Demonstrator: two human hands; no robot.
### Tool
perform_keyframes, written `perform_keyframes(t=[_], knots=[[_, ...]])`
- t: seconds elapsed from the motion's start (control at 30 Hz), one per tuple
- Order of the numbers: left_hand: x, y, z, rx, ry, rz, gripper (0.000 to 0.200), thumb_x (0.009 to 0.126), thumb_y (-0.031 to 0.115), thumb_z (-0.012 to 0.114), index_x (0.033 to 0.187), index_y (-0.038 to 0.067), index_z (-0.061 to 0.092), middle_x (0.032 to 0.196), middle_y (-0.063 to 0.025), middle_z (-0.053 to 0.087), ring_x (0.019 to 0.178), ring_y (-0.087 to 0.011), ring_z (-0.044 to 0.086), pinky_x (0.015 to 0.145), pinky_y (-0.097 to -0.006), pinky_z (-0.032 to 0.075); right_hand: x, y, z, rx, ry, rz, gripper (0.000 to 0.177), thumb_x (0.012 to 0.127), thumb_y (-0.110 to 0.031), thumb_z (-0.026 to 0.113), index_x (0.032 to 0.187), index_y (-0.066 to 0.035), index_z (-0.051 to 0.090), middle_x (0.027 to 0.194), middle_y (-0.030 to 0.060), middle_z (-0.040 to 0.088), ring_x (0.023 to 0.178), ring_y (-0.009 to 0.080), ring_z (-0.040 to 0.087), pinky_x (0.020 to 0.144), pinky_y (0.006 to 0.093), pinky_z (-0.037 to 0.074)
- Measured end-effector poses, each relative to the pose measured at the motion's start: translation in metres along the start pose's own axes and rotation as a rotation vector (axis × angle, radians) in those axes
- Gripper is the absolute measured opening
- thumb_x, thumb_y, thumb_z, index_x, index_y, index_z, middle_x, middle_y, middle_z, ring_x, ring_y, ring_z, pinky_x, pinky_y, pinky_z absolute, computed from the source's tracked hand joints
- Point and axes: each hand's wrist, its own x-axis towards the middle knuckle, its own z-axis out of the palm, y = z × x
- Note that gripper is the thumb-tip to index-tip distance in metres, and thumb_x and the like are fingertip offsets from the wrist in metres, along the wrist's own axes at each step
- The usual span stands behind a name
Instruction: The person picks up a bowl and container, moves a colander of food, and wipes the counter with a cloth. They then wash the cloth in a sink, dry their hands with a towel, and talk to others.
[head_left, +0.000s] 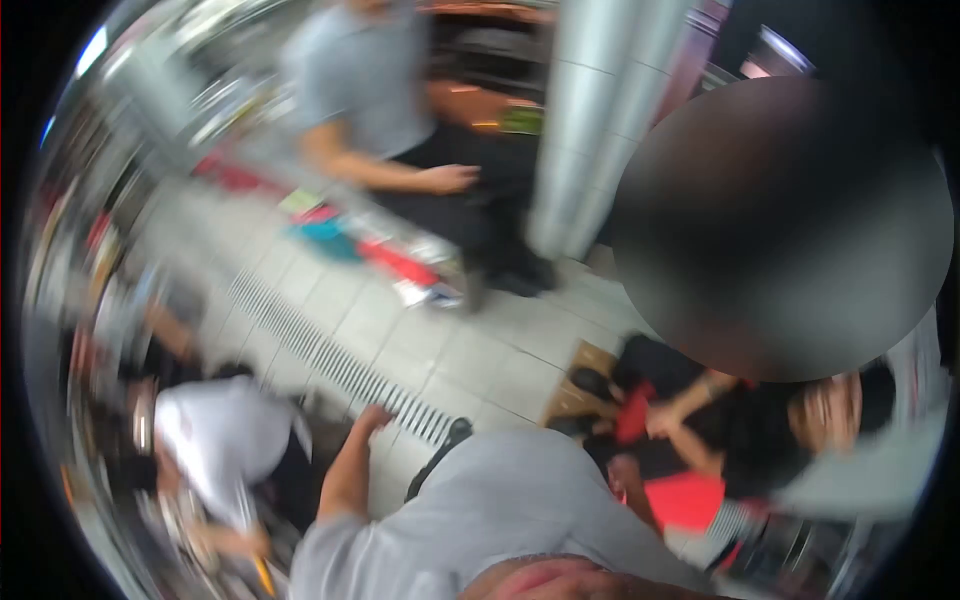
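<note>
My left hand [376, 418] hangs low at my left side, over the tiled floor and near a slotted floor drain [340, 360]. Its fingers are smeared by motion, and no object shows in it. On the other side, my right hand [626, 474] hangs beside my grey shirt [530, 490], its fingers blurred and partly turned away. Just behind and below that hand in this view is a flat bright red thing [686, 502], which it overlaps or nearly meets.
A person in grey [365, 80] stands ahead by a round column [590, 130]. Red, teal and white items [375, 250] lie on the floor. At right, a person in black [770, 450] handles something red [633, 414] by a cardboard piece [582, 368]. A person in white [225, 440] bends at left.
</note>
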Motion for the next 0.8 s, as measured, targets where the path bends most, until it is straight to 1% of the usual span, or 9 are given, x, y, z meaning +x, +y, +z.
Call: perform_keyframes(t=[0.1, 0.13, 0.2, 0.3, 0.37, 0.57, 0.63, 0.73, 0.8], knots=[[-0.024, 0.031, -0.033, -0.082, 0.128, 0.108, 0.057, 0.089, 0.053, 0.058, 0.088, -0.001, 0.075, 0.095, -0.025, 0.071, 0.09, -0.0426, 0.068, 0.084, -0.0496, 0.053, 0.053, 0.027, -0.058, 0.064, -0.115, -0.032, 0.028, 0.095, -0.026, 0.053, 0.097, -0.004, 0.069, 0.1, 0.0181, 0.068, 0.089, 0.0326, 0.067, 0.081, 0.045, 0.053], [-0.054, 0.058, -0.04, -0.036, 0.296, 0.213, 0.059, 0.091, 0.056, 0.055, 0.082, 0.001, 0.075, 0.077, -0.0185, 0.072, 0.069, -0.0362, 0.07, 0.07, -0.049, 0.056, 0.065, 0.042, -0.078, 0.072, -0.138, -0.038, 0.026, 0.095, -0.022, 0.051, 0.1, -0.004, 0.069, 0.102, 0.0165, 0.068, 0.091, 0.031, 0.067, 0.083, 0.0435, 0.053], [-0.04, 0.063, -0.044, -0.05, 0.371, 0.282, 0.055, 0.09, 0.053, 0.057, 0.083, 0.002, 0.076, 0.079, -0.02, 0.072, 0.073, -0.0391, 0.07, 0.073, -0.0502, 0.055, 0.096, 0.057, -0.117, 0.055, -0.186, -0.103, 0.023, 0.096, -0.014, 0.048, 0.106, -0.004, 0.067, 0.108, 0.0133, 0.068, 0.096, 0.0279, 0.066, 0.087, 0.0405, 0.053], [-0.069, 0.086, -0.053, -0.2, 0.418, 0.259, 0.054, 0.089, 0.05, 0.057, 0.086, -0.001, 0.075, 0.091, -0.0269, 0.07, 0.088, -0.0439, 0.068, 0.083, -0.0504, 0.053, 0.198, 0.138, -0.142, -0.267, -0.526, -0.89, 0.026, 0.098, -0.003, 0.044, 0.114, -0.004, 0.065, 0.116, 0.0084, 0.068, 0.102, 0.0231, 0.065, 0.092, 0.0361, 0.053], [-0.078, 0.083, -0.051, -0.156, 0.365, 0.199, 0.055, 0.088, 0.051, 0.058, 0.086, -0.001, 0.075, 0.093, -0.0266, 0.071, 0.089, -0.0431, 0.068, 0.084, -0.0496, 0.053, 0.13, 0.081, -0.141, -0.083, -0.204, -0.329, 0.024, 0.096, -0.01, 0.048, 0.109, -0.004, 0.067, 0.104, 0.0096, 0.068, 0.09, 0.0239, 0.065, 0.084, 0.0372, 0.053], [-0.014, 0.094, -0.042, -0.484, 0.052, 0.138, 0.052, 0.087, 0.051, 0.063, 0.089, 0.001, 0.076, 0.093, -0.025, 0.071, 0.085, -0.0403, 0.069, 0.079, -0.0489, 0.053, 0.011, 0.039, -0.013, 0.152, 0.249, -0.01, 0.031, 0.088, -0.031, 0.06, 0.095, -0.004, 0.074, 0.065, 0.0131, 0.067, 0.055, 0.0265, 0.067, 0.057, 0.0405, 0.055], [-0.021, 0.136, -0.053, -0.538, -0.034, 0.09, 0.052, 0.087, 0.052, 0.063, 0.088, 0.001, 0.075, 0.093, -0.0245, 0.071, 0.084, -0.0396, 0.069, 0.077, -0.0489, 0.053, 0.0, 0.004, -0.037, 0.477, 0.138, 0.281, 0.038, 0.086, -0.04, 0.061, 0.081, -0.004, 0.074, 0.066, 0.0148, 0.068, 0.059, 0.0276, 0.069, 0.055, 0.0427, 0.057], [-0.026, 0.163, -0.066, -0.496, -0.058, 0.105, 0.052, 0.087, 0.052, 0.063, 0.087, 0.002, 0.075, 0.092, -0.0239, 0.071, 0.083, -0.0384, 0.069, 0.076, -0.049, 0.053, 0.067, 0.014, -0.054, 0.069, 0.24, -0.081, 0.044, 0.075, -0.042, 0.067, 0.094, -0.003, 0.074, 0.088, 0.0244, 0.071, 0.075, 0.0369, 0.07, 0.068, 0.0485, 0.055], [-0.016, 0.198, -0.08, -0.461, -0.066, 0.141, 0.052, 0.087, 0.053, 0.063, 0.087, 0.002, 0.075, 0.091, -0.0234, 0.072, 0.082, -0.0377, 0.069, 0.074, -0.0491, 0.053, 0.05, -0.026, -0.097, 0.152, 0.208, 0.096, 0.041, 0.076, -0.038, 0.066, 0.086, 0.001, 0.075, 0.086, 0.0246, 0.071, 0.078, 0.0395, 0.07, 0.07, 0.0493, 0.055]])
